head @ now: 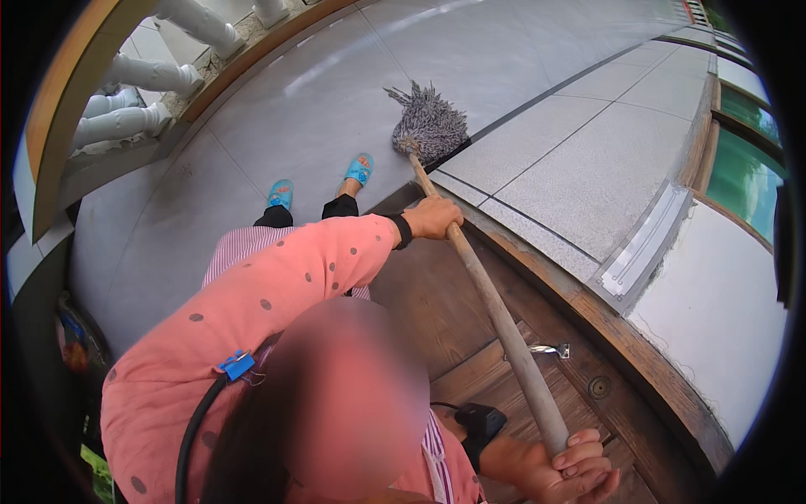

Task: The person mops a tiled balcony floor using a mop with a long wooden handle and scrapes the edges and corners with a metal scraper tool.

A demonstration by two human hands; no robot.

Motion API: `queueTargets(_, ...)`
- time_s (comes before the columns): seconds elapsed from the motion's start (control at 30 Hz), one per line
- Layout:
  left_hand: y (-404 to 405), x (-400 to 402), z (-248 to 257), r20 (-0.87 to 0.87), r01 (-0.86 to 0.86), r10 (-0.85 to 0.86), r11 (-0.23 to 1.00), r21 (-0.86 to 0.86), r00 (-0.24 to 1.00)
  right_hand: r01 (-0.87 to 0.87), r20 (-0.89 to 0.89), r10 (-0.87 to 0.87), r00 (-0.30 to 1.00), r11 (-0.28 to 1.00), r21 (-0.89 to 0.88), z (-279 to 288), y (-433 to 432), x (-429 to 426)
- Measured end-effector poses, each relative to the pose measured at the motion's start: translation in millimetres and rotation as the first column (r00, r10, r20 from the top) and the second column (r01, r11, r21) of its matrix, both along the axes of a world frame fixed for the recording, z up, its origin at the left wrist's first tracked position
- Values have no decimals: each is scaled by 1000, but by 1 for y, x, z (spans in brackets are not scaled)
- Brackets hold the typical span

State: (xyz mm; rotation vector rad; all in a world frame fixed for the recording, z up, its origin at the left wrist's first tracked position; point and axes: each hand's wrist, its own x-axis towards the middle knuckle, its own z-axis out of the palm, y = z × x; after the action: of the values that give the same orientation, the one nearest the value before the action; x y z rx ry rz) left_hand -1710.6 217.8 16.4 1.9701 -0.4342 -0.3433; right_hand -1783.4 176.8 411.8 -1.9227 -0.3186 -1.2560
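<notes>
A string mop has a grey-and-white twisted head (434, 123) resting on the floor beside a dark corner of the wall. Its long wooden handle (494, 302) slants down towards me. My left hand (434, 217), with a black band at the wrist, grips the handle partway along, nearer the mop head. At the handle's top end, my right hand (560, 466) is wrapped around the wood with its fingers curled. A small black device (480, 423) is strapped at my right wrist.
Grey floor tiles (252, 126) lie around my blue slippers (356, 170). White balusters (151, 72) under a wooden rail (72, 94) stand at the left. To the right are a brown wooden door (441, 277) with a metal handle (551, 350), a tiled wall (567, 157) and windows (743, 170).
</notes>
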Motion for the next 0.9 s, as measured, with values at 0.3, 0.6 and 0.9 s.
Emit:
queueTargets(0.3, 157, -105, 1, -15, -219, 221, 973, 70, 975, -90, -104, 120, 987, 962, 257, 1, 66, -28)
queueTargets(0.6, 282, -225, -29, -135, -459, 498, 855, 241, 857, -619, -184, 746, 640, 642, 452, -50, 139, -29)
queueTargets(0.9, 333, -281, -65, -329, -269, 489, 803, 531, 808, -254, -406, 769, 494, 574, 778, -154, 116, -26)
